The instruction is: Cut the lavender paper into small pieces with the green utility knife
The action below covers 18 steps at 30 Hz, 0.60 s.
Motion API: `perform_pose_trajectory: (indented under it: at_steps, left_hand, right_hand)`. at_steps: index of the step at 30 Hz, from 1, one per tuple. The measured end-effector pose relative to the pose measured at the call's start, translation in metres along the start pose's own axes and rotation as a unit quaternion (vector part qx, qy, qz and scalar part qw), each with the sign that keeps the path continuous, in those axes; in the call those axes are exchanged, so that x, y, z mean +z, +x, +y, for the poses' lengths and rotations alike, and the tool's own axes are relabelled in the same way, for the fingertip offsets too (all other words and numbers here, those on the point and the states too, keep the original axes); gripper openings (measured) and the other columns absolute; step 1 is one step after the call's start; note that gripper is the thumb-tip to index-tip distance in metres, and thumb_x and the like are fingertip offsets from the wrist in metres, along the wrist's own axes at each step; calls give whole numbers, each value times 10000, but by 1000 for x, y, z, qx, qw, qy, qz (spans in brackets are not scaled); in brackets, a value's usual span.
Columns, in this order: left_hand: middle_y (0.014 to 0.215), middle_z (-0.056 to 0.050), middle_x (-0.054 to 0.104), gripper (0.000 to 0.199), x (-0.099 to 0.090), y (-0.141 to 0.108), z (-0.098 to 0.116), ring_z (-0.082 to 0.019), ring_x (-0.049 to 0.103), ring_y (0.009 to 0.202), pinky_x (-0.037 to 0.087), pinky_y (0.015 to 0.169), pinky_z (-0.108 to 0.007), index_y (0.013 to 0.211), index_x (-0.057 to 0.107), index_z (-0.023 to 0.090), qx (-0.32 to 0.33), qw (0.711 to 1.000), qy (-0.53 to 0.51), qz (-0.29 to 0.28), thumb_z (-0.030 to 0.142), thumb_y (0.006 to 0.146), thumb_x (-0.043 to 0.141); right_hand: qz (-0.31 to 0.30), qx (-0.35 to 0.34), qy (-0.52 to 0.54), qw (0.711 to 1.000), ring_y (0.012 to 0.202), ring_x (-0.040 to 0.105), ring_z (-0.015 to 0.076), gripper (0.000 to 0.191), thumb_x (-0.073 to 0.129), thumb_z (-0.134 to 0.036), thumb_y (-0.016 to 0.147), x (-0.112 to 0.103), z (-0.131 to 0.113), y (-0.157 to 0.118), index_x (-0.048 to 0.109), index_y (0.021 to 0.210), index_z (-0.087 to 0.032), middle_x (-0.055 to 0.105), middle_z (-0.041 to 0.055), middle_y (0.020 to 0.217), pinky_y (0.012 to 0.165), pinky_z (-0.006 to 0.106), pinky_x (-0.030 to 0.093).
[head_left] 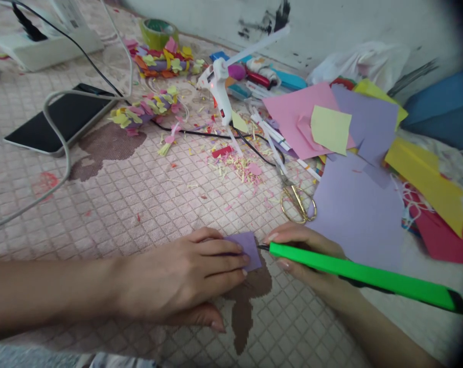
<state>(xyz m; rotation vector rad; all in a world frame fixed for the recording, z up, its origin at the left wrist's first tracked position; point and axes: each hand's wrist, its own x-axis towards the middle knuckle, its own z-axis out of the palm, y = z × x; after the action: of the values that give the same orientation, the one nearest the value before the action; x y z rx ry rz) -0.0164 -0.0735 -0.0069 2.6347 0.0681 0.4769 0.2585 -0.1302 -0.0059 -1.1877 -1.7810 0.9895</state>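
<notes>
Right grip (304,255) clamped on green cutter (362,273), left hand (181,276) flat, open on purple paper (250,250).
Paper slipping could drive the tip (262,247) into fingers (224,249).

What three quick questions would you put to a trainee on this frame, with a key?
1. Which hand grips the neon green utility knife?
2. True or false: the left hand presses on a small lilac paper square.
3. What lies just beyond the right hand? A: gold-handled scissors; B: a roll of tape; C: a glue gun.

Key: 1 right; 2 true; 3 A.
</notes>
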Motion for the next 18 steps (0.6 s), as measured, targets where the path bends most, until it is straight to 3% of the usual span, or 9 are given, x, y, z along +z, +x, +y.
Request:
perform_pose_trajectory:
  at_steps: [18]
  left_hand:
    - [1400,-126,647,372,1,-1,-4,-234,597,1294,400,1119,-385,1324,595,99,-2,1000,0,-5,345,1086,448]
  right_hand:
    - [-33,13,28,999,947,711,191,178,741,-202,899,-4,4,2,735,1065,-264,752,45,1008,801,318,613]
